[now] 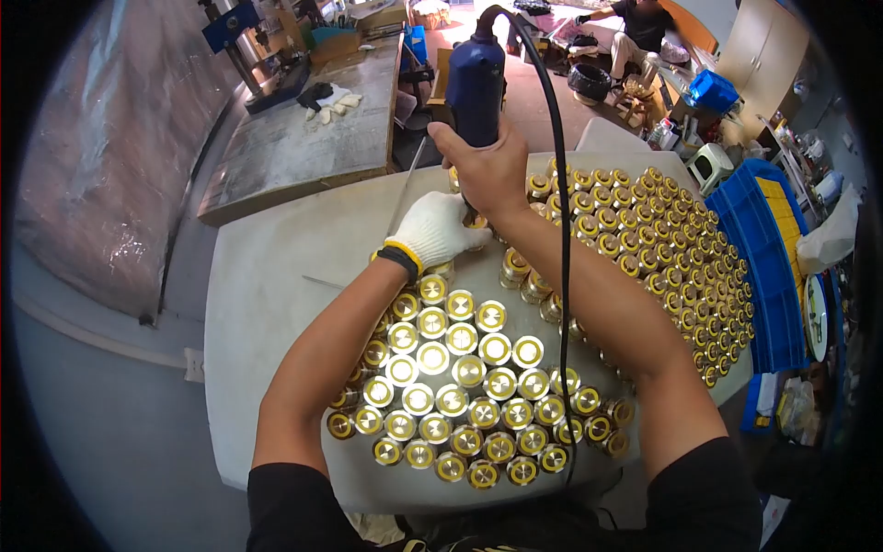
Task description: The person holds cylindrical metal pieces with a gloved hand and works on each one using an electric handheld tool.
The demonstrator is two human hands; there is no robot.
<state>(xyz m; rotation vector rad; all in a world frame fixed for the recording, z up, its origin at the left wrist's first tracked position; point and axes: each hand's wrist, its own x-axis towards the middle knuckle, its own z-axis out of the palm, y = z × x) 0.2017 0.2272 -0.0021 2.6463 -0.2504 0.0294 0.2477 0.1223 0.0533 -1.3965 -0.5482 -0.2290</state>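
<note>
My right hand (492, 175) is bare and wraps round a dark blue corded power tool (476, 87), held upright with its black cord (559, 138) arching from the top down past my right forearm. The tool's lower end is hidden behind my hands. Just below, my left hand (432, 230), in a white knitted glove, curls its fingers round a round metal piece (475, 222), mostly hidden. Many round metal pieces (452, 400) with yellow rings on top stand in a cluster nearer me. A thin metal rod (407, 184) lies beside the gloved hand.
More metal pieces (644, 221) stand in rows on the right of the grey table (267, 276). Blue crates (759, 267) stand beyond its right edge. At the upper left, a workbench (303, 156) carries gloves (333, 103) and a drill stand (248, 55). A person (639, 32) sits far back.
</note>
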